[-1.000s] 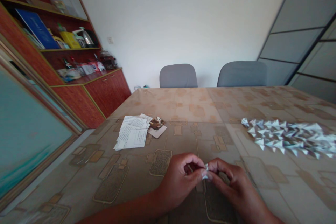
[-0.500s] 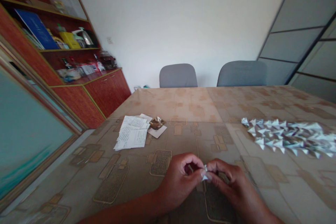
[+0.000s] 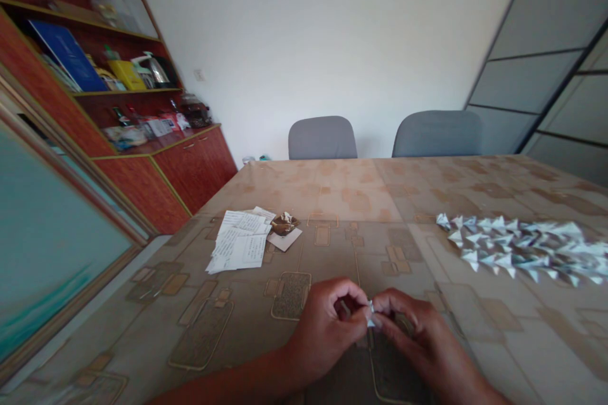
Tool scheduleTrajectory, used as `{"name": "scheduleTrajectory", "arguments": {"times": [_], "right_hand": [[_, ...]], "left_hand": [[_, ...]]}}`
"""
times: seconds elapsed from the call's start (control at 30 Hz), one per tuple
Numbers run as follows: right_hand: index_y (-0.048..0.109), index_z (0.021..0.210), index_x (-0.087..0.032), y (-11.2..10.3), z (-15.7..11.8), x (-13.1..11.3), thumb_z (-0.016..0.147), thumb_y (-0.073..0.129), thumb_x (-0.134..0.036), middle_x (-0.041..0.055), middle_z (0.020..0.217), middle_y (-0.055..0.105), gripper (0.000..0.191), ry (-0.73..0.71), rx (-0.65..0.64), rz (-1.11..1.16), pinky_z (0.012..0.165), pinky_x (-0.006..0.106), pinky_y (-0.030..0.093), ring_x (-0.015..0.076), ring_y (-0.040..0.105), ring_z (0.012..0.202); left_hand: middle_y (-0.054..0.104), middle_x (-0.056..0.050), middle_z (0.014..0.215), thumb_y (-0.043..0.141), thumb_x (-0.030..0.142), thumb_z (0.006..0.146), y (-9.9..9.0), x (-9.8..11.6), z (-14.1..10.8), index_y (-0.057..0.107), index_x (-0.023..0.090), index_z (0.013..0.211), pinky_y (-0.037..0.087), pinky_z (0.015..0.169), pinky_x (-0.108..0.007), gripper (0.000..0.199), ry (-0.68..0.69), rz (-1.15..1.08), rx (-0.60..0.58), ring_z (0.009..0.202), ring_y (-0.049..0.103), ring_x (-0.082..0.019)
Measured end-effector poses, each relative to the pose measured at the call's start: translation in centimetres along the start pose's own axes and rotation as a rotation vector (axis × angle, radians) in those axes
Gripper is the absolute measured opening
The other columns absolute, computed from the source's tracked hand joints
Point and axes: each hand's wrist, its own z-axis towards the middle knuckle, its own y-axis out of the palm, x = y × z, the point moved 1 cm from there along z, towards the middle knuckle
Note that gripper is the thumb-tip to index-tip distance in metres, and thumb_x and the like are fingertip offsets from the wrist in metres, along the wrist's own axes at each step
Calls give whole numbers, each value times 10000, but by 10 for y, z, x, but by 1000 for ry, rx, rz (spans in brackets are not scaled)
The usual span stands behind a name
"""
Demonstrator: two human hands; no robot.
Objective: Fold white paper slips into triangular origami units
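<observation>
A small white piece of folded paper is pinched between both hands above the near part of the table. My left hand grips it from the left with thumb and forefinger. From the right, my right hand holds it the same way, fingertips nearly touching the left ones. Fingers cover most of the piece. Printed paper sheets lie in a loose pile to the left, beside a small brown dish. Several rows of pointed folded paper pieces rest at the right.
A patterned cloth covers the table. Two grey chairs stand at its far edge against a white wall. On the left is a red-brown cabinet whose shelves hold bottles, a kettle and a blue folder.
Both hands stay almost in place around the small folded paper. Only a very slight shift of the fingers shows.
</observation>
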Motion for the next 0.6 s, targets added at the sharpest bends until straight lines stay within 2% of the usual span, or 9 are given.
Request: {"name": "scheduleTrajectory", "arguments": {"times": [0.2, 0.4, 0.6], "right_hand": [[618, 743, -189, -1, 0, 1, 899, 526, -340, 18, 698, 646, 235, -16, 31, -10, 612, 242, 457, 173, 612, 672], [621, 734, -183, 1, 0, 0, 889, 536, -323, 18, 689, 640, 226, -10, 22, -27, 604, 241, 449, 167, 599, 655], [636, 763, -188, 1, 0, 3, 902, 546, -358, 0, 700, 636, 237, 21, -2, 129, 614, 222, 452, 151, 592, 669]], "left_hand": [[574, 5, 627, 624, 234, 781, -2, -3, 0, 641, 132, 727, 382, 550, -198, 118, 51, 15, -12, 567, 487, -105], [570, 8, 617, 615, 213, 786, -2, -3, 0, 641, 131, 708, 376, 543, -194, 116, 83, 47, -6, 556, 485, -100], [580, -7, 623, 611, 270, 800, -4, 1, 1, 657, 119, 709, 385, 554, -205, 183, 29, -34, -27, 585, 509, -116]]}}
